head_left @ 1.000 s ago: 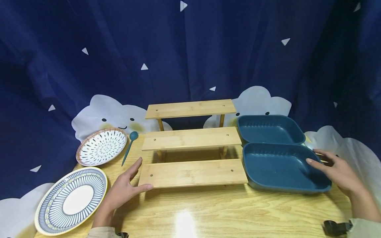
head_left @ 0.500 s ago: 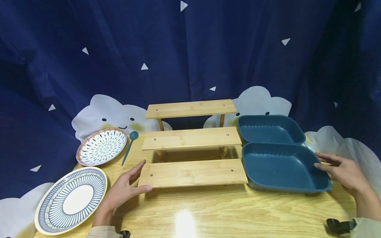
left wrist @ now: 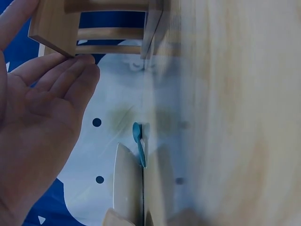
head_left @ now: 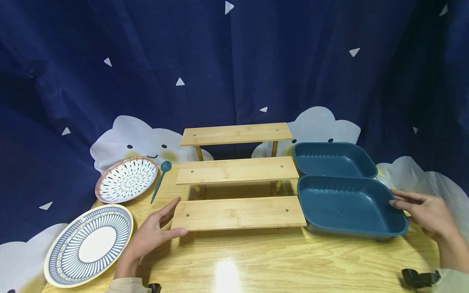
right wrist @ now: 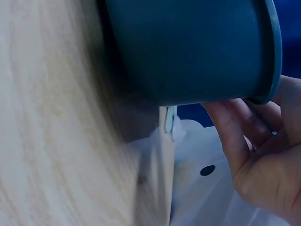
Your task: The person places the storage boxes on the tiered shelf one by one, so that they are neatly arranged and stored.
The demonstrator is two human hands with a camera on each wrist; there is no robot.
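Observation:
In the head view, a three-tier wooden step rack (head_left: 239, 213) stands in the middle of the table. At the left end of its lowest board is my left hand (head_left: 150, 232), thumb by the front corner and fingers along the end. The left wrist view shows those fingers fairly straight against the board's edge. My right hand (head_left: 426, 213) pinches the right rim of the front dark-blue plastic bin (head_left: 340, 207), thumb inside and fingers against the outer wall. This bin stands close beside the rack. A second blue bin (head_left: 333, 158) sits directly behind it.
Left of the rack lie a blue spoon (head_left: 159, 183), a speckled oval dish (head_left: 128, 181) and a large striped plate (head_left: 91, 246). Dark-blue curtain (head_left: 234, 61) with clouds closes off the back. Bare wooden tabletop (head_left: 267, 256) runs along the front.
My right hand has shifted right, from over the front bin's inside to its right rim. That bin has edged slightly left toward the rack. The left hand has barely moved.

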